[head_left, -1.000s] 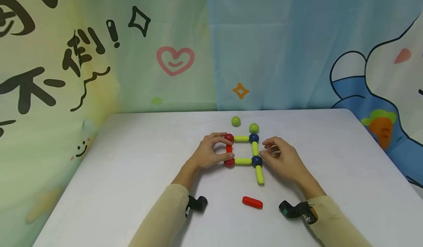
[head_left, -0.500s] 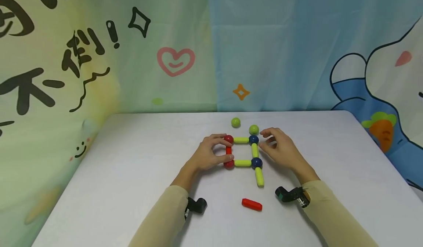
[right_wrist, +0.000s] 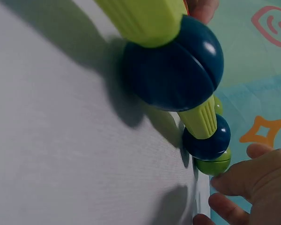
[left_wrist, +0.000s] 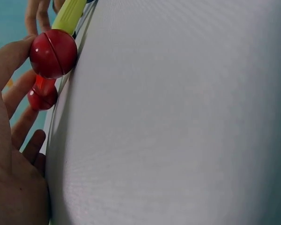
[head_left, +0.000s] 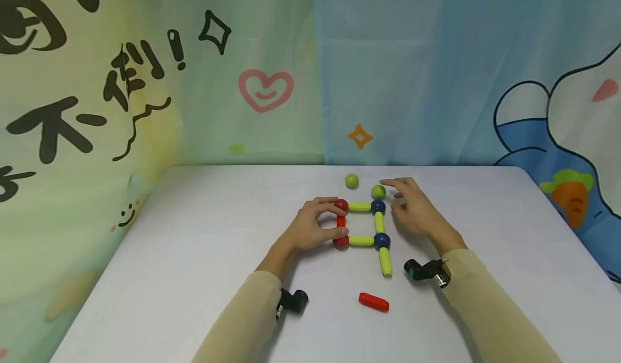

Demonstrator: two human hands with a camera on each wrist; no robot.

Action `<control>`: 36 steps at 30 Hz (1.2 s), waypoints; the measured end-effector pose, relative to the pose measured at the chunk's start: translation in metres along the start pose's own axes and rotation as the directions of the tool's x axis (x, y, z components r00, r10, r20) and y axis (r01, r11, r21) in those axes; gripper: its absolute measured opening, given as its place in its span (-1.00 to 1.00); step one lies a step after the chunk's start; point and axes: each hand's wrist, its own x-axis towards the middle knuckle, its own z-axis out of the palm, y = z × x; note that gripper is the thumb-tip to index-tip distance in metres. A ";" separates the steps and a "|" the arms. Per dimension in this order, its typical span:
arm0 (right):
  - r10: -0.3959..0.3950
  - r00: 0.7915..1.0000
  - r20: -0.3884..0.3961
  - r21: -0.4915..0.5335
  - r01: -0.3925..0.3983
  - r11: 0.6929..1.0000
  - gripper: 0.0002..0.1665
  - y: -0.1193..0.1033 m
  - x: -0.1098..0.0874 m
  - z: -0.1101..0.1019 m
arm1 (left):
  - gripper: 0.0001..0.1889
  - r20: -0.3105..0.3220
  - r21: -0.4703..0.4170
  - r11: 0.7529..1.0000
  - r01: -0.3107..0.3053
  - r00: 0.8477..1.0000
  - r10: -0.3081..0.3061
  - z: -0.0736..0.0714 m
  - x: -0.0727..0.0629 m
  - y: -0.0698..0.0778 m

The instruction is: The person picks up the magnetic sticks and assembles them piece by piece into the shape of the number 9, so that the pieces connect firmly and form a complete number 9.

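Observation:
A square of balls and rods lies on the table, with two red balls (head_left: 341, 205) joined by a red rod (head_left: 341, 221) on its left side. On its right side are two navy balls (head_left: 382, 241), and yellow-green rods (head_left: 361, 241) make the other sides. My left hand (head_left: 310, 225) holds the red side, thumb at the near red ball (left_wrist: 54, 54) and fingers at the far one. Beyond the far navy ball sits a green ball (head_left: 378, 192). My right hand (head_left: 417, 206) is beside it, index finger stretched toward it, holding nothing.
Another green ball (head_left: 351, 180) lies farther back on the white table (head_left: 218, 217). A yellow-green rod (head_left: 385, 262) points from the near navy ball toward me. Nearer still lies a loose red rod (head_left: 373, 302). A printed curtain (head_left: 412, 72) hangs behind the table.
My right hand has moved away from the near navy ball, up along the right side to the green ball, and its index finger has straightened. The left hand keeps its hold.

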 end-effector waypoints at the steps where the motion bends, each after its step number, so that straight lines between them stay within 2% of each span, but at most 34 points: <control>1: 0.005 1.000 0.014 -0.001 -0.005 1.000 -0.25 0.000 0.002 -0.001 | -0.58 -0.003 0.004 1.000 -0.007 1.000 0.007 -0.001 0.001 0.001; 6: 0.024 0.997 0.078 -0.023 -0.023 0.999 -0.13 0.000 0.011 -0.005 | -0.58 -0.001 0.023 1.000 -0.013 1.000 0.013 -0.003 0.006 0.003; 13: 0.036 0.995 0.095 -0.068 -0.029 0.997 -0.18 0.000 0.017 -0.001 | -0.56 0.006 0.000 1.000 -0.009 1.000 0.009 -0.004 0.003 0.001; 20: 0.020 0.998 0.053 -0.090 -0.015 0.996 -0.32 -0.001 0.022 0.003 | -0.56 -0.008 -0.010 1.000 -0.004 1.000 0.003 -0.004 0.000 -0.003; 28: -0.037 0.998 0.046 -0.206 0.046 0.978 -0.52 0.002 0.020 0.007 | -0.54 0.000 -0.025 1.000 -0.003 1.000 0.003 -0.001 0.000 -0.004; 36: -0.043 0.999 0.021 -0.193 0.047 0.980 -0.54 0.001 0.012 0.008 | -0.53 0.000 -0.009 1.000 -0.006 1.000 0.006 -0.001 0.000 -0.001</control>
